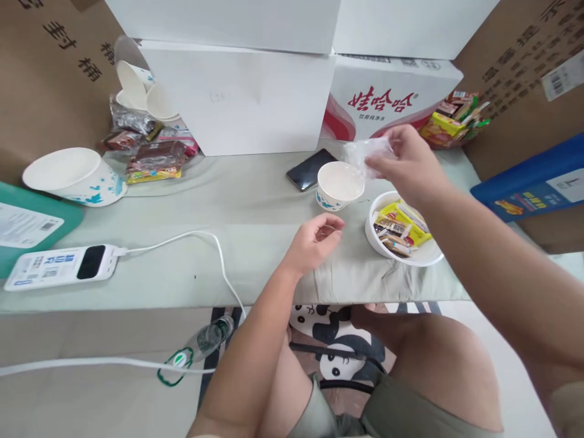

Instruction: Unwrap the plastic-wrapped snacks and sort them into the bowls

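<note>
- At the far left of the table [155, 213], a large paper tub [86, 185] with blue print lies tipped beside a green container [41, 228].
- In front of them is a white power bank [48, 271] with a dark display, a white cable [207, 234] plugged into its end.
- Wrapped snacks [157, 161] lie by the white carton [241, 100] at the back; a Wahaha water carton [387, 103] stands to its right.
- A smartphone [305, 173] lies flat just behind a small paper cup [335, 198], which stands upright between the two hands.
- The right forearm passes over the white bowl [378, 246] of small packets [393, 234], hiding part of its rim.
- The right hand [408, 158] has thumb and fingers pinched on a clear plastic wrapper [360, 152], which hangs from the fingertips at the cup's right rim; contact there cannot be told.
- The left hand [314, 243] is loosely curled, thumb apart from the fingertips, just in front of the cup.
</note>
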Demonstrator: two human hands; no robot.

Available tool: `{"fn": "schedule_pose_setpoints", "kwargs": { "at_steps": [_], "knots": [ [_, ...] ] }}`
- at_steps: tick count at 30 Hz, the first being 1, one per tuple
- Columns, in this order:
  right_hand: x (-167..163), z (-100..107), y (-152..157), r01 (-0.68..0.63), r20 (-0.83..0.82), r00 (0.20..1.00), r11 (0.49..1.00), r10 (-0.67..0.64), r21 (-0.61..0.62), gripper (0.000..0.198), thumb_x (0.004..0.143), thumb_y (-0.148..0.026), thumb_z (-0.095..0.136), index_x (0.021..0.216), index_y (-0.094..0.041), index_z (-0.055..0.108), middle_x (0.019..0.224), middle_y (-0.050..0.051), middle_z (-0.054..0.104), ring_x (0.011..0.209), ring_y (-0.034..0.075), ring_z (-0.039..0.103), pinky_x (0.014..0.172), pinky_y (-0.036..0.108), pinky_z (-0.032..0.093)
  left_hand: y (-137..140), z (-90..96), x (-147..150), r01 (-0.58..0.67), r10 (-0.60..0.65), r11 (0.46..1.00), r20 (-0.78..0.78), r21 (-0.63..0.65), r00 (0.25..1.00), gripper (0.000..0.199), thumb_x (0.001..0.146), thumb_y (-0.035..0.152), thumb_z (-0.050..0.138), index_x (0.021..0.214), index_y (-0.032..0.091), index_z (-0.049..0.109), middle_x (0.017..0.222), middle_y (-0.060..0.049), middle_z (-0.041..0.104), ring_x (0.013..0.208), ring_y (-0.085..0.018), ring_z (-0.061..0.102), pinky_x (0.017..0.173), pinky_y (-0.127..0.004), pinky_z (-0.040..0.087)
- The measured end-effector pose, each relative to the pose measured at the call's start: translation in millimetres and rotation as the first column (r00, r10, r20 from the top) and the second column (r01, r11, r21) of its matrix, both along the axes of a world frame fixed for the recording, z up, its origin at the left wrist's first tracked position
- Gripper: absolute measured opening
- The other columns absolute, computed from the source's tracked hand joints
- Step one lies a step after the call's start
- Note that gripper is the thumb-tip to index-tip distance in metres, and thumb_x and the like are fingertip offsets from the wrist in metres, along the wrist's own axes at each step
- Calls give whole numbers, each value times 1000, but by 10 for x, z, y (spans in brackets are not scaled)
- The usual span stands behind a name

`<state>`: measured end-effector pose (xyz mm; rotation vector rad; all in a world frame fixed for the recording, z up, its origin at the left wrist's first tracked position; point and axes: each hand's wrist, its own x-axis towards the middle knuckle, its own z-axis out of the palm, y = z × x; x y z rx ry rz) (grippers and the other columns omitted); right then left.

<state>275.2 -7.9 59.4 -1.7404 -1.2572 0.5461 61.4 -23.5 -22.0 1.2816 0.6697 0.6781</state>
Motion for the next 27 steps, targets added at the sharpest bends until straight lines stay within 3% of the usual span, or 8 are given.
{"fn": "schedule_pose_setpoints", "kwargs": {
  "at_steps": [2,4,8,11,16,19,22,27],
  "knots": [
    [38,-59,349,-49,72,996,991,59,-128,25,85,-18,67,106,-20,53,83,-2,61,72,13,61,68,31,46,43,-3,2,0,0,1000,-4,0,1000,11,83,23,65,92,17,66,91,-3,67,84,-14,64,79,-28,49],
    [64,-170,546,-104,302,937,964,178,-245,21,83,-25,72,99,-19,60,83,1,61,76,17,62,70,34,47,81,-4,7,-5,5,1000,3,2,1000,10,83,23,64,91,17,65,89,-3,66,83,-14,63,79,-28,49],
    [112,-322,599,-152,698,632,937,336,-314,26,75,-35,79,94,-22,68,99,8,64,96,28,62,75,39,46,148,-4,16,-8,8,1000,2,0,1000,10,83,25,64,90,18,65,86,-2,65,82,-14,62,78,-28,49],
    [154,-317,599,-137,784,482,917,392,-375,31,75,-31,78,103,-24,68,95,7,66,89,27,62,69,36,42,183,-14,25,-20,20,1000,8,-13,1000,8,83,25,65,88,18,65,83,-2,65,80,-14,62,77,-28,49],
    [278,-331,752,-135,827,258,866,500,-482,4,79,-20,71,81,-24,70,80,5,67,83,26,63,69,38,41,196,-50,66,-42,42,997,6,-58,999,5,82,22,66,86,18,66,80,-1,65,75,-12,59,74,-27,48],
    [337,-438,835,-133,805,299,858,512,-496,19,83,-21,70,66,-20,64,70,7,65,80,26,66,70,40,43,191,-64,93,-29,31,996,23,-84,999,5,82,21,66,86,18,66,80,-1,64,74,-12,57,74,-26,47],
    [350,-602,866,-213,733,434,850,524,-482,35,84,-26,74,55,-20,55,60,5,60,75,24,66,70,40,45,185,-67,109,-29,32,996,37,-90,999,5,81,21,66,85,18,65,79,-1,63,74,-11,57,73,-26,46],
    [270,-859,888,-243,554,581,777,596,-581,46,75,-10,78,43,-20,47,46,-1,46,58,16,57,65,37,40,153,-52,101,-29,38,994,78,-110,996,4,81,21,67,84,18,65,78,0,63,71,-11,56,71,-27,45]
  ]
}}
